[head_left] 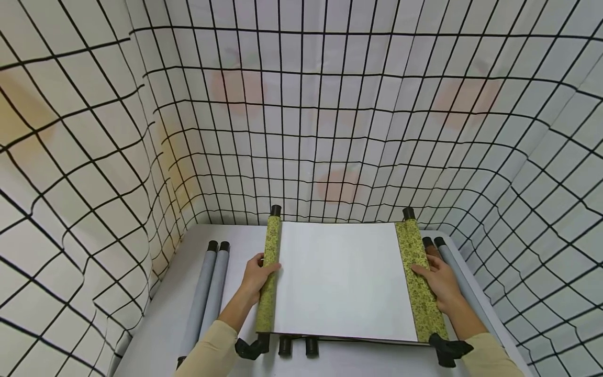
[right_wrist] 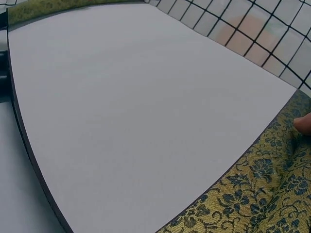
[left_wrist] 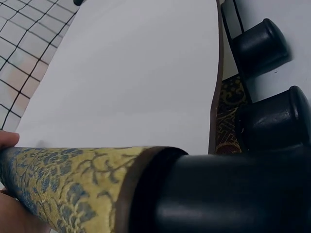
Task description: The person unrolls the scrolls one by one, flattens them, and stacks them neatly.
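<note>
A hanging scroll is spread partly unrolled before me, its blank white paper between two yellow-green floral brocade ends with black knobs. My left hand grips the left roll, thumb on top; the left wrist view shows its brocade and a black knob up close. On the other side, my right hand holds the right roll, thumb laid over the brocade and fingers partly hidden round its outer side. In the right wrist view only the thumb shows.
Two grey-blue rolled scrolls lie on the white table at left. A brown roll and a grey-blue roll lie at right. Black knobs stick out beneath the open scroll. Black grid netting surrounds the table's back and sides.
</note>
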### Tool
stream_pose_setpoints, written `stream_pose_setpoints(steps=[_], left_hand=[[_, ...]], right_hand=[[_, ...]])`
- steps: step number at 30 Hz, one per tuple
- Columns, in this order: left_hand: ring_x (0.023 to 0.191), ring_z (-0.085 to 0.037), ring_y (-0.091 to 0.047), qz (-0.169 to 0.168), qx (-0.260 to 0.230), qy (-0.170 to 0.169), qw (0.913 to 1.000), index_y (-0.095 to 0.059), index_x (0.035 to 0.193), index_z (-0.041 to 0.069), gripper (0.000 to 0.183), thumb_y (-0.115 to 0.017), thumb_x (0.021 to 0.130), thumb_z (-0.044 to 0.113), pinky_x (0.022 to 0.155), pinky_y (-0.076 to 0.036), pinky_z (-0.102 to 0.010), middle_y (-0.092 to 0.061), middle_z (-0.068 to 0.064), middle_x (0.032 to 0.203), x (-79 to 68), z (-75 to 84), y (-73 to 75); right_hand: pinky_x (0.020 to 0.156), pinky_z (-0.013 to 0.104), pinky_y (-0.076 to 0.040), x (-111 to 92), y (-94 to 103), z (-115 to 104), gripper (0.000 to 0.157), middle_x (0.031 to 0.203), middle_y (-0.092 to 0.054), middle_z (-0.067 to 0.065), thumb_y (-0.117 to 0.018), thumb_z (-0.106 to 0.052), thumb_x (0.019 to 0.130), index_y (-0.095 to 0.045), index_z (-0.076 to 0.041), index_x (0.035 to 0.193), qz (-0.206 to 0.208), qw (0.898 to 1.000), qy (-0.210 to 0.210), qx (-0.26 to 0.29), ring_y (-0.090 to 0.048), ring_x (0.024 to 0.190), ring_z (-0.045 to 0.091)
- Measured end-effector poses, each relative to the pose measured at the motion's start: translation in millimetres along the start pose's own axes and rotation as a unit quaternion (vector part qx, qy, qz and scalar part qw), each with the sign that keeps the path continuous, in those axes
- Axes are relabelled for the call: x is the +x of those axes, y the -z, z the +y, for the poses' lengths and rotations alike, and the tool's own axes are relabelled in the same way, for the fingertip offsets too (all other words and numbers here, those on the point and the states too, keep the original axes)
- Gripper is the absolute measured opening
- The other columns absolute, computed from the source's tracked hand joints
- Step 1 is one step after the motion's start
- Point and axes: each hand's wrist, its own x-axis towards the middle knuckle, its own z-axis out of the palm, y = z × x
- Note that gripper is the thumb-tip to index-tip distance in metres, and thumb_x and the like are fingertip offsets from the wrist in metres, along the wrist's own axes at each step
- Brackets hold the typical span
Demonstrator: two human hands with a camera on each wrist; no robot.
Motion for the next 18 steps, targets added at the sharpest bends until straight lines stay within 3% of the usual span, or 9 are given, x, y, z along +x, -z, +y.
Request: stream_pose_setpoints(steps=[6, 10, 13, 18], left_hand=[[0.094, -0.028, -0.063, 0.017, -0.005, 0.007, 0.9998, -0.051, 0.144, -0.003, 0.060, -0.076, 0.092, 0.016, 0.074, -0.054, -0.037, -0.062, -0.019, 0.120, 2.7, -1.2, 1.9], [0.096, -0.028, -0.063, 0.016, -0.006, 0.014, 0.9997, -0.051, 0.144, -0.003, 0.060, -0.074, 0.092, 0.015, 0.076, -0.054, -0.038, -0.063, -0.020, 0.122, 3.4, 0.1, 1.2], [0.100, -0.030, -0.063, 0.012, -0.007, 0.021, 0.9997, -0.050, 0.145, -0.003, 0.060, -0.071, 0.092, 0.015, 0.080, -0.054, -0.040, -0.061, -0.021, 0.125, 3.7, 0.1, 0.6], [0.118, -0.039, -0.056, -0.004, 0.015, 0.025, 0.9996, -0.040, 0.153, -0.002, 0.071, -0.072, 0.096, 0.023, 0.093, -0.050, -0.050, -0.050, -0.027, 0.142, 4.2, -1.0, 0.2]], right_hand=[[0.107, 0.063, -0.035, -0.5, 3.3, 3.1, 0.098, 0.164, -0.013, 0.034, -0.068, -0.045, 0.100, -0.009, 0.000, 0.165, 0.002, 1.000, 0.002, -0.004, -0.025, 0.144, 0.052], [0.091, 0.049, -0.051, -2.6, 5.0, 2.4, 0.096, 0.159, -0.024, 0.035, -0.069, -0.043, 0.100, -0.012, 0.001, 0.164, 0.007, 1.000, 0.000, -0.003, -0.042, 0.132, 0.048], [0.080, 0.039, -0.055, -3.3, 5.8, 2.5, 0.096, 0.157, -0.029, 0.033, -0.070, -0.043, 0.100, -0.013, 0.001, 0.164, 0.010, 1.000, -0.002, 0.000, -0.050, 0.123, 0.044], [0.081, 0.038, -0.054, -3.5, 5.8, 2.2, 0.098, 0.158, -0.028, 0.034, -0.071, -0.044, 0.099, -0.012, 0.000, 0.164, 0.009, 1.000, -0.004, -0.002, -0.048, 0.126, 0.044]])
